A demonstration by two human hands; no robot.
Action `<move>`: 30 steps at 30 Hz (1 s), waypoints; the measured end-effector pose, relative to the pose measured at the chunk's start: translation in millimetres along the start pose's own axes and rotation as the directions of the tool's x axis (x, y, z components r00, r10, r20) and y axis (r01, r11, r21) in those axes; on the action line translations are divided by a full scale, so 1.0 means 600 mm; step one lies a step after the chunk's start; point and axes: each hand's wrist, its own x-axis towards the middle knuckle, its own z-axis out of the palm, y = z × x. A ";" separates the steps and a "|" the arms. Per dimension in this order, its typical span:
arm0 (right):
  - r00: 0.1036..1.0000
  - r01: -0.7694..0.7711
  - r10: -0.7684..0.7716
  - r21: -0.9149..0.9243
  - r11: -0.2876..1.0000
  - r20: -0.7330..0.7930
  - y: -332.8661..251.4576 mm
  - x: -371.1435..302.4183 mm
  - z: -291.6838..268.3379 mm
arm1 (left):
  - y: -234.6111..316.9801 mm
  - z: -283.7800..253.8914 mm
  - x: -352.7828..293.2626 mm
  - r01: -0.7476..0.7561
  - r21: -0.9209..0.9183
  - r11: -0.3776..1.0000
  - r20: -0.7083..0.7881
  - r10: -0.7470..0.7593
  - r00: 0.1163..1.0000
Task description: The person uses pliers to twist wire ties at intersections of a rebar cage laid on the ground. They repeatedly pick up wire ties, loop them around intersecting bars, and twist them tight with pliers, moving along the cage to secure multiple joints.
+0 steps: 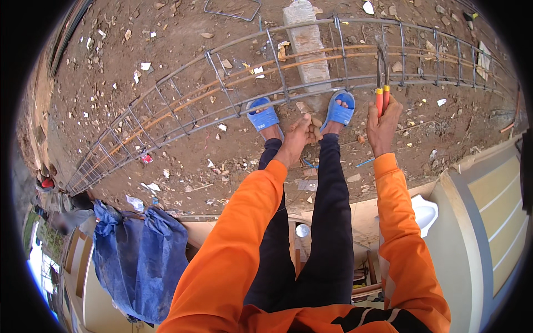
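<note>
In my right hand (385, 126) is a pair of pincers (380, 83) with red and yellow handles, gripped by the handles. Their metal jaws point away from me and overlap the bars of a long rebar cage (280, 67); whether they touch a bar, I cannot tell. My left hand (300, 137) hangs just on the near side of the cage, between my feet, its fingers curled together. What lies in those fingers, if anything, is too small to make out. Square stirrups cross the cage's long bars, some of them rusty.
A concrete post (311, 47) lies under the cage. My feet in blue slides (262, 115) stand at its near edge. Stones and litter cover the brown soil. Blue tarp (141, 258) hangs at lower left; a white basin (425, 213) sits at right. People are at far left.
</note>
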 end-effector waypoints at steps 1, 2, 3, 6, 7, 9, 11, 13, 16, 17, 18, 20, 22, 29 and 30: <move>0.996 0.052 -0.057 -0.067 0.996 -0.074 0.006 0.033 0.007 | 0.006 0.028 -0.022 0.039 -0.265 0.963 0.067 -0.023 0.998; 0.994 0.063 -0.074 -0.132 0.989 -0.076 0.009 0.061 0.012 | 0.009 0.043 -0.041 0.092 -0.508 0.856 0.135 -0.026 0.991; 0.993 0.078 -0.094 -0.193 0.978 -0.072 0.010 0.086 0.016 | 0.009 0.032 -0.056 0.110 -0.570 0.814 0.217 0.020 0.976; 0.995 0.074 -0.094 -0.386 0.920 -0.032 0.015 0.099 0.010 | 0.022 -0.024 -0.099 0.167 -0.654 0.738 0.381 0.131 0.915; 0.997 0.068 -0.082 -0.447 0.892 -0.013 0.015 0.095 0.008 | 0.030 -0.033 -0.118 0.162 -0.632 0.758 0.393 0.134 0.910; 0.985 0.142 -0.164 -0.264 0.954 -0.062 -0.005 0.056 0.009 | 0.039 -0.019 -0.150 -0.010 -0.485 0.874 0.203 0.124 0.971; 0.990 0.123 -0.129 0.113 0.986 0.049 -0.079 -0.013 0.003 | 0.056 0.034 -0.171 -0.232 -0.102 0.967 -0.204 0.208 0.957; 0.812 -0.476 0.084 0.572 0.668 0.578 -0.164 -0.101 -0.001 | 0.076 0.065 -0.148 -0.316 -0.038 0.948 -0.208 0.301 0.930; 0.825 -0.537 0.144 0.681 0.498 0.546 -0.220 -0.138 0.035 | 0.115 0.072 -0.098 -0.306 0.134 0.942 -0.211 0.329 0.920; 0.817 -0.573 0.245 0.691 0.442 0.521 -0.224 -0.126 0.052 | 0.131 0.072 -0.085 -0.281 0.204 0.938 -0.218 0.324 0.921; 0.807 -0.590 0.319 0.687 0.423 0.497 -0.224 -0.114 0.063 | 0.145 0.073 -0.076 -0.302 0.242 0.922 -0.204 0.353 0.913; 0.784 -0.610 0.451 0.666 0.430 0.427 -0.215 -0.094 0.079 | 0.182 0.064 -0.057 -0.312 0.718 0.622 -0.171 0.592 0.788; 0.770 -0.616 0.520 0.642 0.456 0.369 -0.208 -0.090 0.095 | 0.217 0.045 -0.033 -0.242 0.928 0.285 -0.044 0.725 0.687; 0.813 -0.558 0.418 0.749 0.357 0.406 -0.219 -0.060 0.180 | 0.331 0.067 0.055 0.191 0.797 0.574 -0.258 0.037 0.965; 0.814 -0.571 0.376 0.732 0.372 0.444 -0.223 -0.051 0.185 | 0.333 0.075 0.061 0.251 0.712 0.655 -0.294 -0.047 0.955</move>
